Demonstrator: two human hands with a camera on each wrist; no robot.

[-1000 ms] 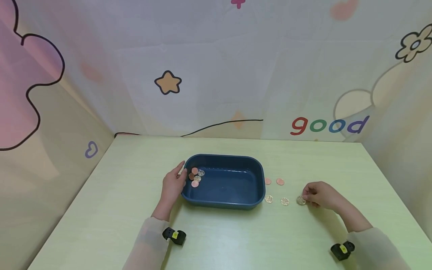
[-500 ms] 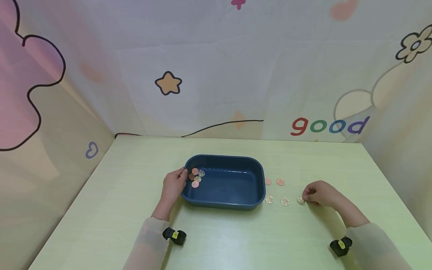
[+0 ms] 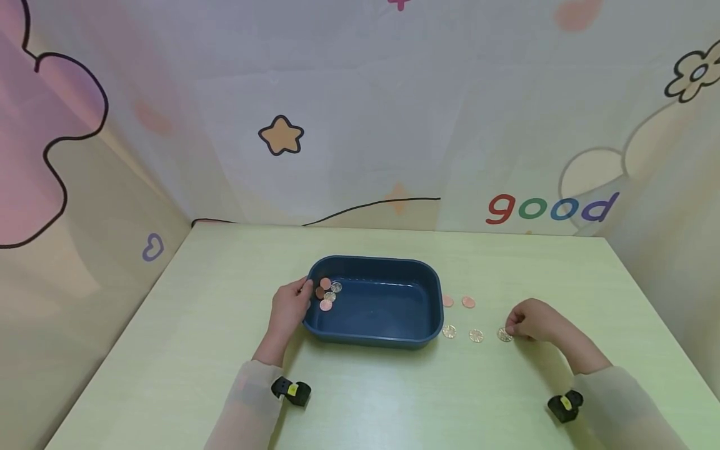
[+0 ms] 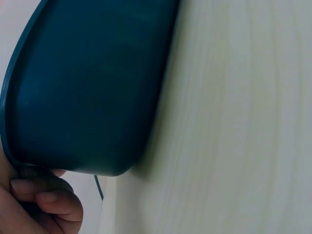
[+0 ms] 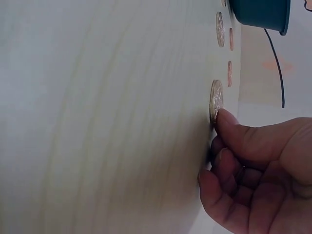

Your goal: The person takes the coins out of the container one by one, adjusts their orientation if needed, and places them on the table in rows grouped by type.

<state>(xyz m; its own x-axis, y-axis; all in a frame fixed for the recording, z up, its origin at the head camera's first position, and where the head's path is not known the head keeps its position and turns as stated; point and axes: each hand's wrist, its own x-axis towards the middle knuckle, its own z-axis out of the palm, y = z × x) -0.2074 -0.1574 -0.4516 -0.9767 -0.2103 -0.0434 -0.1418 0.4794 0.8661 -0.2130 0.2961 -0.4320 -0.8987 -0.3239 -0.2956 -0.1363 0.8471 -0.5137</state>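
My left hand [image 3: 289, 309] grips the left end of a dark blue rectangular basin [image 3: 382, 306], thumb at the rim. The left wrist view shows its fingers [image 4: 61, 202] curled against the outside of the end wall. Inside the basin, at the left, lie several copper and silvery-gold coins [image 3: 326, 305]. To the right of the basin, my right hand [image 3: 534, 322] pinches the edge of a gold-toned coin [image 5: 216, 100] lying on the table, its thumb on the rim. The other fingers are curled beneath the palm.
Two gold-toned coins [image 3: 475, 336] and two copper coins [image 3: 469, 302] lie on the pale wood table [image 3: 360, 394] between the basin and my right hand. One copper coin is partly hidden by the basin's edge. A printed cloth [image 3: 360, 125] stands behind the table.
The left index finger has come down from a raised pose onto the basin's end. The coin at my right fingertips now lies flatter. The right wrist has shifted slightly left; the basin stays put.
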